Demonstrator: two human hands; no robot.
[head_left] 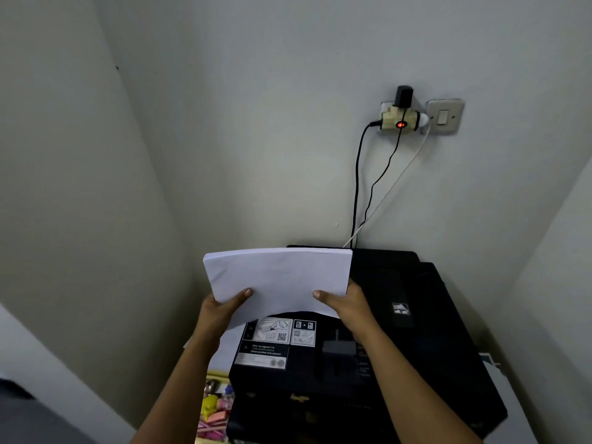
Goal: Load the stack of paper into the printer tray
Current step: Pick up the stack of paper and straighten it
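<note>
A white stack of paper (278, 277) is held up in the air over the black printer (400, 347), bowed slightly along its near edge. My left hand (221, 310) grips its near left corner, thumb on top. My right hand (344, 304) grips the near right corner the same way. The stack's far edge reaches over the printer's back, where a thin dark flap (320, 247) shows behind it. White instruction stickers (278, 342) lie on the printer's top, below the paper. The tray opening itself is hidden by the stack.
The printer stands in a corner between grey walls. A wall socket adapter (400, 118) with a red light and a light switch (443, 117) sit above it, with cables (357, 187) hanging down behind the printer. Colourful small items (214, 408) lie low at the printer's left.
</note>
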